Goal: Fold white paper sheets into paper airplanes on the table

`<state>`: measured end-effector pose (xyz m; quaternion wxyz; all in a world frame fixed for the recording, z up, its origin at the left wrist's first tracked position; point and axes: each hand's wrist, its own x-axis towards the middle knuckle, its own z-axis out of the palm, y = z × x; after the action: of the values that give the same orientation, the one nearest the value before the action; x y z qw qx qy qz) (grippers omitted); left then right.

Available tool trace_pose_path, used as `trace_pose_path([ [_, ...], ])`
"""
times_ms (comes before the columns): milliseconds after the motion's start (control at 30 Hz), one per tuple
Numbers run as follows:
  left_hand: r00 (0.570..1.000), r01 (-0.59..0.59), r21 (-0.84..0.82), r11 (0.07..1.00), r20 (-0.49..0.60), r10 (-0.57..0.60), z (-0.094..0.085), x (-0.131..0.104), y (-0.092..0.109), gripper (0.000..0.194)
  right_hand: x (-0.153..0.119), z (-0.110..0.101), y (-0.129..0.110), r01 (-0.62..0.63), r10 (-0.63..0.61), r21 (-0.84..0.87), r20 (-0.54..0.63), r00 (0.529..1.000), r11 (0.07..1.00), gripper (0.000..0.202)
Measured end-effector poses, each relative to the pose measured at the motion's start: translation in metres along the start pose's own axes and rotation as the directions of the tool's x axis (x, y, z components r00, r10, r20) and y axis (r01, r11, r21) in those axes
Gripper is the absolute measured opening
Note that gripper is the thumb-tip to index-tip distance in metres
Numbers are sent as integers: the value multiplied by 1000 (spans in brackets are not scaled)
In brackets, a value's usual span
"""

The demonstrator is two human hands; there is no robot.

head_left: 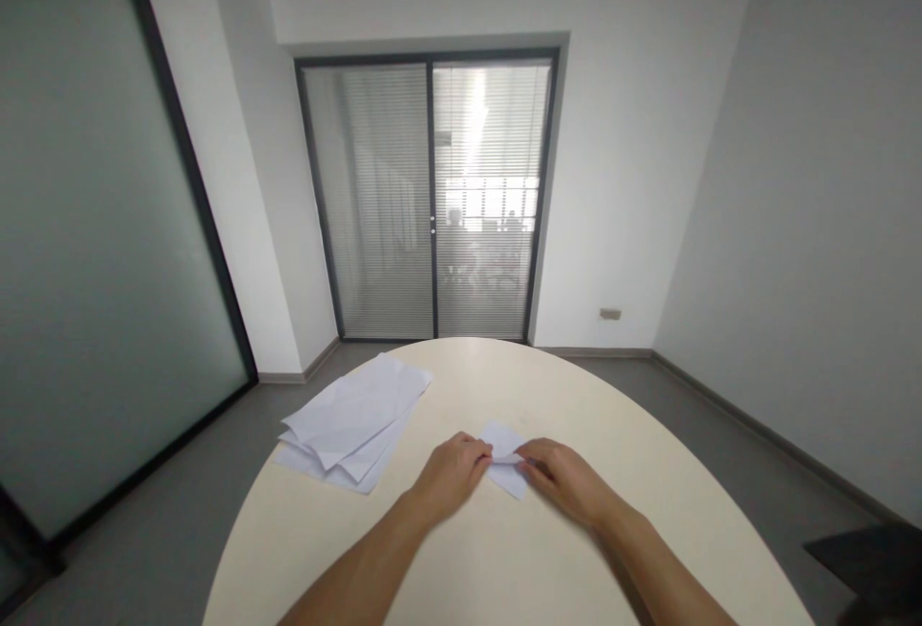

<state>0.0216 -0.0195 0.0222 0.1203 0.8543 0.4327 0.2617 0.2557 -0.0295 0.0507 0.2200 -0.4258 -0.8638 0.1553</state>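
Observation:
A small folded piece of white paper (506, 439) lies on the cream table between my two hands, with a raised fold across its middle. My left hand (459, 469) pinches the left end of that fold, its fingers curled together. On the other side, my right hand (558, 472) grips the right end between thumb and fingers. The paper's upper and lower parts spread out flat beyond the fold. Farther left is a loose stack of white sheets (360, 410), creased and overlapping unevenly, touched by neither hand.
The rounded table (612, 405) has its far edge ahead of my hands. Beyond it are a glass door with blinds (375, 223) and white walls. A dark object (871, 559) stands at the lower right, off the table.

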Motion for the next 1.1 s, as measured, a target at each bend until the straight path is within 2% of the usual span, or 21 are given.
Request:
trace_pose_path([
  [200,997,73,64,995,-26,-71,1,0,-1,23,3,4,4,-77,77,-6,-17,997,997,36],
  [467,985,166,25,986,-58,-165,0,1,-1,21,5,8,6,-86,89,68,-45,995,994,36],
  [633,974,210,28,977,-96,-206,4,3,-4,20,7,13,8,-130,134,50,-70,989,990,38],
  [767,973,209,5,978,-101,-207,7,4,-6,20,7,17,10,-150,155,65,-92,984,987,40],
  [933,973,196,-57,979,-113,-201,9,3,-8,41,8,22,15,-147,157,83,-133,979,986,40],
  [1100,979,150,-59,987,-129,-157,9,1,-6,46,9,29,20,-152,166,95,-156,974,984,38],
])
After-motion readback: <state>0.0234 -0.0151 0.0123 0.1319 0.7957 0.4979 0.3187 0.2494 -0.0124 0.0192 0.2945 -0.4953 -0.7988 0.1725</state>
